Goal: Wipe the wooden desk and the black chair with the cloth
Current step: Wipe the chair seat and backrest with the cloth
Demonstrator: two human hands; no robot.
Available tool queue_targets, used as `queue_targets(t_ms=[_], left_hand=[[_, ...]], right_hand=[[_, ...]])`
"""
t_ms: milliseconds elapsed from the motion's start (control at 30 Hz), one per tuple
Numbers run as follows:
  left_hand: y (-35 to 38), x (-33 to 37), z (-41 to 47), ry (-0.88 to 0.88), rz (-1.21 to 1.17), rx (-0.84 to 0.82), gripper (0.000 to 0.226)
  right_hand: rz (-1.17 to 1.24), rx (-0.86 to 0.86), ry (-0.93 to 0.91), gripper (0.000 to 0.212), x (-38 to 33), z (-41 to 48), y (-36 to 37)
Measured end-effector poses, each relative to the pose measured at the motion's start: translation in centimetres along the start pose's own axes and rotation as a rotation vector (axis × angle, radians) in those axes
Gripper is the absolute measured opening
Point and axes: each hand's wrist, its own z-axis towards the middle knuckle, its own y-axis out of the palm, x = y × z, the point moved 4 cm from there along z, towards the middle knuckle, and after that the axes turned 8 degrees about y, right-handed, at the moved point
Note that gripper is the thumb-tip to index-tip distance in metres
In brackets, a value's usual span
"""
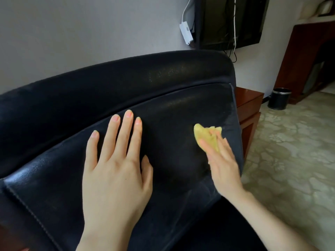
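The black leather chair (126, 84) fills most of the view, its padded backrest facing me. My left hand (116, 160) lies flat on the backrest with fingers straight and spread. To its right, my right hand (223, 160) presses a crumpled yellow cloth (206, 136) against the backrest near the chair's right edge, fingers straight over the cloth. A faint dusty smear shows along the right side of the backrest. A corner of the wooden desk (248, 100) shows just behind the chair on the right.
A dark wall-mounted screen (230, 20) with a white adapter (185, 32) and hanging cables sits above the chair. A small black bin (279, 98) stands on the patterned floor (290, 151) at right, beside more dark wooden furniture (308, 57).
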Motion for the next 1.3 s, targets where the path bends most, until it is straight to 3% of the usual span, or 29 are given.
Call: queue_targets(t_ms=[67, 267, 533, 833, 967, 1100, 1300], left_hand=[[0.1, 0.0, 0.0, -0.005, 0.006, 0.002, 0.064], [0.0, 0.1, 0.0, -0.008, 0.002, 0.018, 0.063], [0.2, 0.2, 0.0, -0.015, -0.009, 0.040, 0.062], [0.1, 0.3, 0.0, -0.023, -0.008, 0.042, 0.062], [0.0, 0.2, -0.1, -0.017, -0.001, 0.044, 0.063], [0.0, 0.2, 0.0, -0.020, 0.005, 0.041, 0.063], [0.1, 0.1, -0.1, -0.023, 0.000, 0.029, 0.063]], right_hand=[[0.034, 0.093, 0.075, 0.042, 0.9, 2.0, -1.1], [0.187, 0.206, 0.356, 0.043, 3.0, 9.4, -4.1], [0.271, 0.223, 0.373, 0.041, 1.4, 9.2, -3.6], [0.227, 0.168, 0.023, 0.032, -6.3, -4.5, 2.3], [0.191, 0.086, -0.186, 0.046, -6.4, -8.5, 3.9], [0.022, 0.017, -0.373, 0.033, -4.5, -7.4, 3.5], [-0.098, 0.102, -0.342, 0.059, -3.1, 0.1, 1.4]])
